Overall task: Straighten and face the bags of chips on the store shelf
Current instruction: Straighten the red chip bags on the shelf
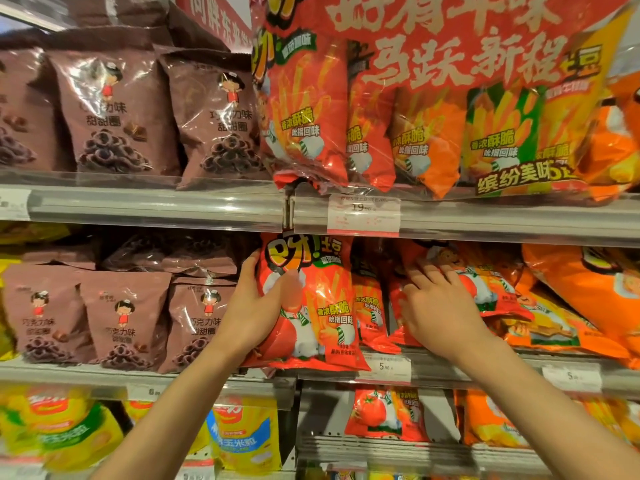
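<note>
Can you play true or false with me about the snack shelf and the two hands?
1. The left hand holds the left edge of an upright red chip bag. True.
2. The right hand is down on the bottom shelf with the yellow bags. False: it rests, fingers spread, on the red bags of the middle shelf, right of the upright one.
3. The brown snack bags stand to the left of the red ones. True.
4. The orange bags at the right of the middle shelf all stand neatly upright. False: they lean and lie tilted over each other.
5. A white price tag hangs on the shelf rail above the hands. True.
</note>
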A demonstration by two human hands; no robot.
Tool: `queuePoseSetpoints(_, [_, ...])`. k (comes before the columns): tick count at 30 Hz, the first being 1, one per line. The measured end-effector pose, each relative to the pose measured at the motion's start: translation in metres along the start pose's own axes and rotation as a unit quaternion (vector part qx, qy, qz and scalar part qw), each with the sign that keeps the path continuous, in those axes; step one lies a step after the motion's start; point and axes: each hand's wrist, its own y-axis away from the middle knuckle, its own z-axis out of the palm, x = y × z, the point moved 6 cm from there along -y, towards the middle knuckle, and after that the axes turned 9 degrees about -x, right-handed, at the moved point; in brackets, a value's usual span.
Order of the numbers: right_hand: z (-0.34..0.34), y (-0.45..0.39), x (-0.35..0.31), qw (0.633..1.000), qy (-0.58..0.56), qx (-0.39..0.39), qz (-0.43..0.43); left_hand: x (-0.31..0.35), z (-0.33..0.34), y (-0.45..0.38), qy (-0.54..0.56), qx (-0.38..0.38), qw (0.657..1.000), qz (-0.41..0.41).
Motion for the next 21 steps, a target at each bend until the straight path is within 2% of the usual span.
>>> queuePoseSetpoints(3, [-0.010, 0.003, -0.006, 0.998, -0.046, 0.033, -0.017, 0.001, -0.009, 0.006, -0.005, 0.008, 1.000, 0.010])
queuePoseSetpoints(6, [-0.019, 0.003, -0.022, 0.983, -0.151, 0.089, -0.060, 0.003, -0.022, 0.015, -0.025, 0.022, 0.999, 0.031])
queuePoseSetpoints(8, [-0.023, -0.001, -0.035, 0.968, -0.223, 0.084, -0.073, 0.005, -0.032, 0.020, -0.040, 0.035, 0.998, 0.042])
queuePoseSetpoints(11, [-0.019, -0.017, -0.049, 0.964, -0.263, 0.029, -0.026, 0.006, -0.047, 0.023, -0.047, 0.038, 0.997, 0.052])
queuePoseSetpoints(16, [0.003, -0.041, -0.058, 0.939, -0.296, -0.135, 0.115, 0.000, -0.068, 0.025, -0.039, 0.050, 0.997, 0.045])
queuePoseSetpoints(21, [0.012, -0.054, -0.072, 0.908, -0.342, -0.190, 0.146, -0.002, -0.077, 0.028, -0.046, 0.059, 0.997, 0.034])
